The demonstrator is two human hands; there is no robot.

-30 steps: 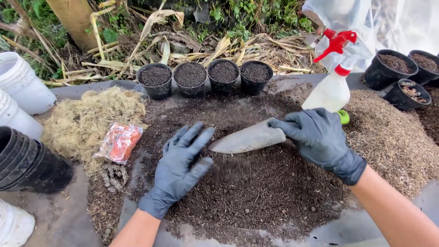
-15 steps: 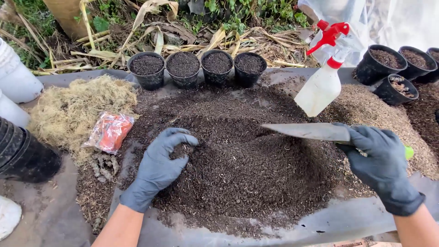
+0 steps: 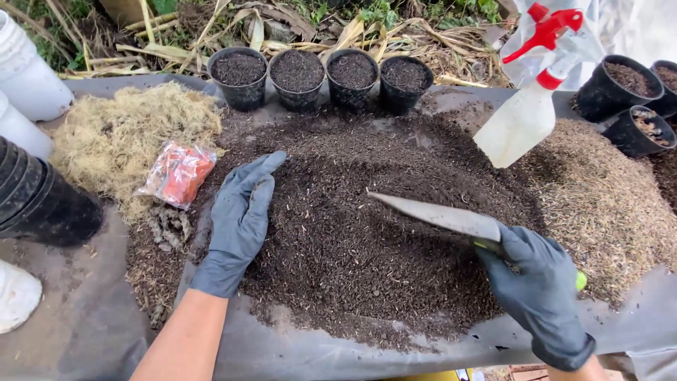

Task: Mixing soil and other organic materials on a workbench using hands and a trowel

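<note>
Outdoor bench point(image 3: 84, 331) heaped with dark soil point(image 3: 367, 233): left hand point(image 3: 238, 222) flat, open on soil; right hand point(image 3: 532, 282) closed around trowel point(image 3: 441, 217).

Soft, even daylight fills the scene, bright but without hard glare. Shadows are faint and short, darkest under the stack of black plastic pots point(image 3: 42, 204) at the left edge. The dark heap of potting soil point(image 3: 367, 233) shows crisp grain. The translucent spray bottle with red trigger point(image 3: 529, 106) looks slightly blurred, and the white tubs point(image 3: 25, 70) at far left bend with lens distortion.

Pots point(image 3: 323, 76) behind soil heap point(image 3: 352, 233)
</note>
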